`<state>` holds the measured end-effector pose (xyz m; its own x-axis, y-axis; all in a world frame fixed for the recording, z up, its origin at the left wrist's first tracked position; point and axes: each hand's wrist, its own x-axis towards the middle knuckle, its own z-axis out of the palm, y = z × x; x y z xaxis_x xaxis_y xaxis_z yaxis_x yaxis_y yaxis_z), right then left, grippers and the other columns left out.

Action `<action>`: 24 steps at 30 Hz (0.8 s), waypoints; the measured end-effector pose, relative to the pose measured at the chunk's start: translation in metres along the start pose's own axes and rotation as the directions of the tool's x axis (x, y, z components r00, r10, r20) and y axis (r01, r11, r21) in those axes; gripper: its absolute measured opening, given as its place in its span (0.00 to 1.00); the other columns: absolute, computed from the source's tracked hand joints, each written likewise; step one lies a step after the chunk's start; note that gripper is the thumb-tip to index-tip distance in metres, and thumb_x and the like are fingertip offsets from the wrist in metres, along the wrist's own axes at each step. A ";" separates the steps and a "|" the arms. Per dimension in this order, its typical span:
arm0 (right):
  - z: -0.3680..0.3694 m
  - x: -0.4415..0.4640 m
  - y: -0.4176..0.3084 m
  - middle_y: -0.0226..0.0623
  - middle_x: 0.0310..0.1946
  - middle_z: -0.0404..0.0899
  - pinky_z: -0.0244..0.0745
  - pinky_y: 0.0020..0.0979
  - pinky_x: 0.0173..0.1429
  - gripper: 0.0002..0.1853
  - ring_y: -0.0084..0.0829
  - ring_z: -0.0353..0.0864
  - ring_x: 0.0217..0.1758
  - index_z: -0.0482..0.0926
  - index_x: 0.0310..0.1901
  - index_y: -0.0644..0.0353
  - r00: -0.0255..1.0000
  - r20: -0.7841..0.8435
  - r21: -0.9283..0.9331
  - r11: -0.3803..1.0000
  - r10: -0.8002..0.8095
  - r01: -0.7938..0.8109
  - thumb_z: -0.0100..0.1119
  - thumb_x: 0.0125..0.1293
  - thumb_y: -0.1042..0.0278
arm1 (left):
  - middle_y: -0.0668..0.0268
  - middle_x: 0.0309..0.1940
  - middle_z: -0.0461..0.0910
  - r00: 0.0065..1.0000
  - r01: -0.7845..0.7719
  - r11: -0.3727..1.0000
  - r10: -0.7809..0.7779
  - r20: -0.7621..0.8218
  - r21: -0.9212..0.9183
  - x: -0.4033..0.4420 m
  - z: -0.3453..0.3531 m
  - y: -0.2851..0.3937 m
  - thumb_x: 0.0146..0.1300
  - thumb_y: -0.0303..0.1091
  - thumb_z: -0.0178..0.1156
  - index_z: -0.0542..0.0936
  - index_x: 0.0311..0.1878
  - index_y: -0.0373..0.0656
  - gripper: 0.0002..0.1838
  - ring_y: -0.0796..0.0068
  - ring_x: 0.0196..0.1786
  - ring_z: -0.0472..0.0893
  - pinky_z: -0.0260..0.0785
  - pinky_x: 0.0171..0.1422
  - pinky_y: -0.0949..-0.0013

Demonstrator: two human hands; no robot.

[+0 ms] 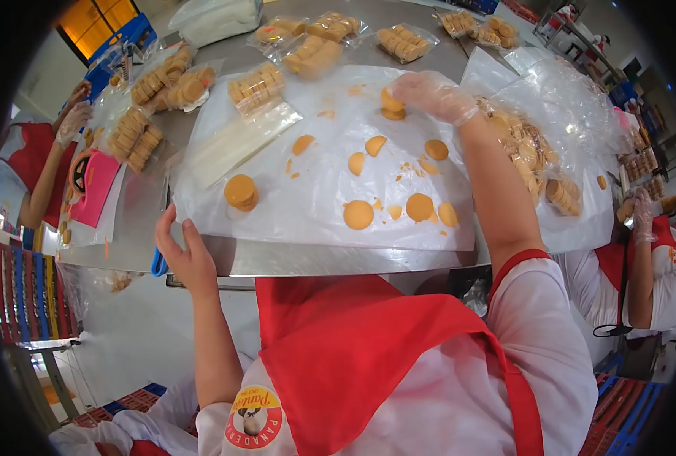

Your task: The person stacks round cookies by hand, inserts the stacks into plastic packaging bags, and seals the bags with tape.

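Observation:
My right hand (433, 96), in a clear plastic glove, is closed round a round cookie (390, 99) above another cookie at the back of the white plastic sheet (315, 175). Bare and with its fingers apart, my left hand (184, 249) is at the front left edge of the table, holding nothing. A short stack of cookies (241, 193) stands on the sheet near it. Whole cookies (358, 215), broken halves (375, 145) and crumbs lie between my hands. Flat clear bags (250, 140) lie at the left of the sheet.
Packed cookie bags (254, 89) lie along the back and left. A large clear bag of cookies (517, 144) lies right of my forearm. A pink object (96, 188) is at the left. Co-workers' gloved hands (73, 121) (643, 216) show on both sides.

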<state>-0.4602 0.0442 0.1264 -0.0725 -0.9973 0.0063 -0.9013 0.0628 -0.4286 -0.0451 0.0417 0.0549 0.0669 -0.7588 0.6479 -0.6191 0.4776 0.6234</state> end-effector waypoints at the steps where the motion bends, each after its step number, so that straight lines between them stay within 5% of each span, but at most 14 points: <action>1: 0.002 -0.002 -0.009 0.37 0.38 0.78 0.68 0.28 0.49 0.16 0.29 0.75 0.42 0.75 0.46 0.57 0.999 0.032 -0.128 0.991 0.035 -0.030 0.51 0.59 0.59 | 0.59 0.50 0.69 1.000 -0.001 1.000 0.001 -0.003 -0.002 0.000 0.000 0.000 0.61 0.26 0.49 0.69 0.52 0.36 0.16 0.66 0.54 0.69 0.57 0.61 0.67; 3: 0.005 -0.005 -0.025 0.43 0.39 0.78 0.69 0.31 0.50 0.15 0.36 0.76 0.44 0.75 0.45 0.59 0.990 0.079 -0.378 0.923 0.117 -0.079 0.50 0.58 0.63 | 0.59 0.50 0.69 1.000 -0.004 1.000 0.004 -0.008 -0.008 0.000 0.000 -0.002 0.61 0.26 0.49 0.69 0.52 0.36 0.15 0.66 0.54 0.69 0.57 0.61 0.67; 6: 0.013 0.002 0.000 0.49 0.42 0.76 0.68 0.36 0.51 0.15 0.43 0.74 0.47 0.75 0.44 0.61 0.998 -0.049 -0.442 0.896 0.030 -0.049 0.48 0.57 0.65 | 0.60 0.49 0.70 0.999 -0.010 0.999 0.009 -0.031 -0.039 0.000 0.001 -0.004 0.59 0.26 0.50 0.70 0.50 0.38 0.15 0.65 0.52 0.69 0.57 0.58 0.67; 9: 0.007 0.001 0.001 0.47 0.41 0.76 0.68 0.37 0.52 0.17 0.43 0.74 0.47 0.74 0.47 0.58 0.975 -0.221 -0.457 0.883 0.007 -0.109 0.48 0.57 0.61 | 0.59 0.49 0.70 1.000 -0.003 0.999 0.002 -0.016 -0.043 0.001 0.000 -0.001 0.59 0.26 0.50 0.70 0.51 0.38 0.15 0.65 0.52 0.69 0.57 0.58 0.67; 12: 0.005 -0.012 -0.030 0.46 0.41 0.76 0.67 0.38 0.52 0.19 0.43 0.73 0.48 0.72 0.48 0.59 0.989 -0.083 -0.422 0.895 0.122 -0.146 0.49 0.56 0.60 | 0.60 0.50 0.69 1.000 0.003 1.000 -0.003 -0.005 -0.028 0.001 0.000 -0.002 0.60 0.26 0.49 0.70 0.52 0.37 0.16 0.67 0.53 0.69 0.57 0.61 0.67; 15: 0.024 -0.003 -0.014 0.47 0.45 0.74 0.66 0.38 0.53 0.19 0.44 0.71 0.50 0.71 0.47 0.59 0.998 -0.050 -0.416 0.908 0.027 -0.046 0.49 0.57 0.58 | 0.61 0.49 0.69 1.000 -0.007 1.000 0.007 0.001 -0.026 0.001 0.000 -0.001 0.60 0.26 0.50 0.70 0.52 0.38 0.16 0.67 0.52 0.69 0.58 0.59 0.68; 24: 0.054 -0.011 -0.032 0.45 0.45 0.71 0.68 0.40 0.52 0.14 0.46 0.72 0.49 0.71 0.46 0.55 0.985 -0.169 -0.353 0.931 0.033 -0.092 0.41 0.60 0.64 | 0.62 0.49 0.70 1.000 -0.011 1.000 0.011 0.018 -0.006 0.001 0.000 0.005 0.59 0.26 0.50 0.71 0.51 0.39 0.15 0.69 0.51 0.69 0.58 0.58 0.68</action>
<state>-0.4077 0.0507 0.0916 -0.1738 -0.9740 0.1450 -0.9833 0.1635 -0.0804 -0.0480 0.0433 0.0584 0.0465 -0.7613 0.6467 -0.6148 0.4885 0.6192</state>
